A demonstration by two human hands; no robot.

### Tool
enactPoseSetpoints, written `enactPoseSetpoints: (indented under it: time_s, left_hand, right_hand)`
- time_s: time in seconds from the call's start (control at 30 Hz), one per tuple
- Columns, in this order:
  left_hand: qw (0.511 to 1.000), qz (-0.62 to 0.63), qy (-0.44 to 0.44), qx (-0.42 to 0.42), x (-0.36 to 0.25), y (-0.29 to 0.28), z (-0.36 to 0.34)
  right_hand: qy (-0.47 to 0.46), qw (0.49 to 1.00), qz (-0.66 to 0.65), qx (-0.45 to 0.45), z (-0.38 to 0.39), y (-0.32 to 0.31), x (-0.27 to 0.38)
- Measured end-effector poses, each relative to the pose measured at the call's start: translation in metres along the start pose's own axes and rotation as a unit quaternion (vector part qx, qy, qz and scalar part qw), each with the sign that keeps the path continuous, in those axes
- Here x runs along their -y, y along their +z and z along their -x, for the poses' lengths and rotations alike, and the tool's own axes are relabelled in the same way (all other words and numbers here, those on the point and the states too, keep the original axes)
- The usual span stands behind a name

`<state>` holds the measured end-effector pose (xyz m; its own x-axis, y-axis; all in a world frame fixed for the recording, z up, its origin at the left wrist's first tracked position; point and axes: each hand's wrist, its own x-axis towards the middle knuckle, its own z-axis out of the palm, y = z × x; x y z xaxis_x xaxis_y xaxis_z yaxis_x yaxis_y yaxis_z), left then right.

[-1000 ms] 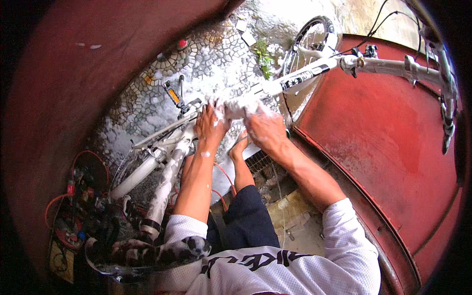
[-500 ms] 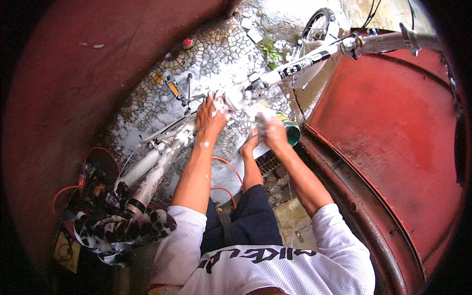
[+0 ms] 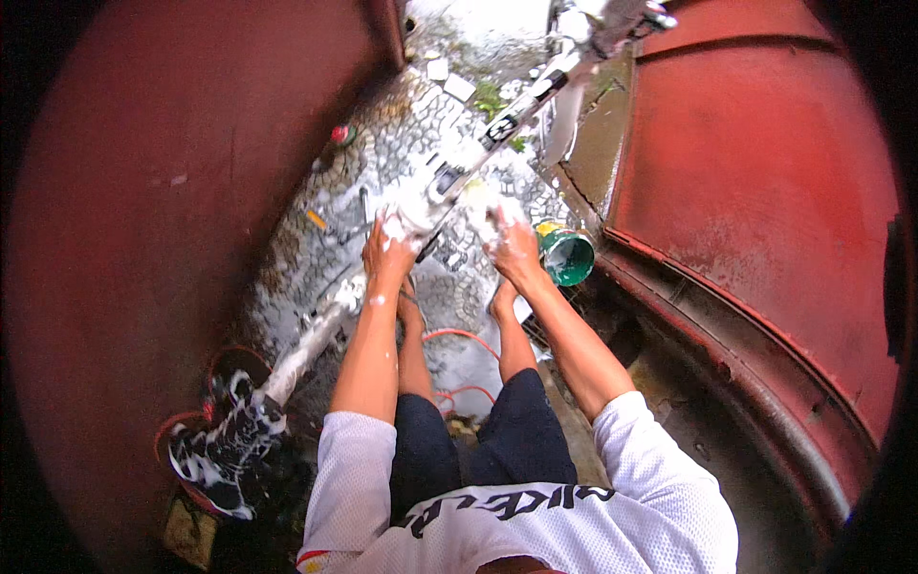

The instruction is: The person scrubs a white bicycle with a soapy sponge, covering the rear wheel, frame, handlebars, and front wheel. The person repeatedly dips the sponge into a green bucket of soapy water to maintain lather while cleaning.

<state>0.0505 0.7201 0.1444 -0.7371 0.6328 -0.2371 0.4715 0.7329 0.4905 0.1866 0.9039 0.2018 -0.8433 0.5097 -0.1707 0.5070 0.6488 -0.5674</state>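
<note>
A foam-covered white bicycle frame (image 3: 521, 110) runs diagonally between the red metal panels. My left hand (image 3: 389, 249) grips its soapy middle, fingertips partly under suds. Just right of the frame, my right hand (image 3: 507, 244) is curled on what looks like a foamy pale-yellow sponge (image 3: 475, 191), largely hidden by lather. A green container (image 3: 569, 256) stands beside that hand. The soapy seat post (image 3: 306, 359) and black saddle (image 3: 225, 445) lie lower left. An orange-edged pedal (image 3: 316, 219) shows left of my hands.
Red metal panels (image 3: 153, 268) (image 3: 746, 163) close in on both sides, the right one with a rusty lower rail (image 3: 727, 354). An orange hose (image 3: 459, 334) loops behind my legs. Wet foamy paving (image 3: 449, 292) has small plants (image 3: 490, 96), white tile pieces (image 3: 459, 88) and a red object (image 3: 342, 135).
My right hand has come away from the frame, uncovering the green container. The bicycle appears more steeply angled, its front end higher in view and handlebar out of sight; the view has also shifted.
</note>
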Motion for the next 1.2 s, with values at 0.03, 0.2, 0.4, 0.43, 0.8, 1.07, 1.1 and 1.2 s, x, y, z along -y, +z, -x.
enactPoseSetpoints:
  time_s: [0.03,0.2,0.4,0.43,0.8,1.07,1.1,1.2]
  left_hand:
    - [1.000,-0.012,0.018,0.003,-0.005,0.000,0.001]
    - [0.984,0.086,0.092,0.124,0.015,-0.017,-0.008]
    - [0.965,0.044,-0.014,0.260,-0.041,-0.060,-0.013]
    - [0.943,0.009,-0.057,0.328,-0.036,-0.066,-0.019]
    - [0.975,0.048,0.118,0.180,-0.236,-0.090,-0.173]
    - [0.987,0.083,0.093,0.101,-0.256,-0.020,-0.257]
    - [0.990,0.073,0.097,0.072,-0.258,-0.012,-0.259]
    - [0.984,0.063,0.122,0.116,-0.279,0.000,-0.252]
  right_hand:
    - [0.024,0.997,-0.006,-0.067,-0.006,-0.011,-0.007]
    - [-0.103,0.984,0.087,-0.112,-0.066,-0.020,0.009]
    - [0.002,0.947,0.044,-0.320,-0.158,-0.090,-0.049]
    - [-0.040,0.954,0.096,-0.280,-0.148,-0.064,-0.043]
    - [-0.001,0.920,-0.170,-0.354,-0.148,-0.100,-0.071]
    - [0.111,0.802,-0.459,-0.365,-0.159,-0.134,-0.123]
    - [0.121,0.851,-0.343,-0.378,-0.171,-0.130,-0.114]
    - [-0.050,0.842,-0.136,-0.520,-0.200,-0.120,-0.156]
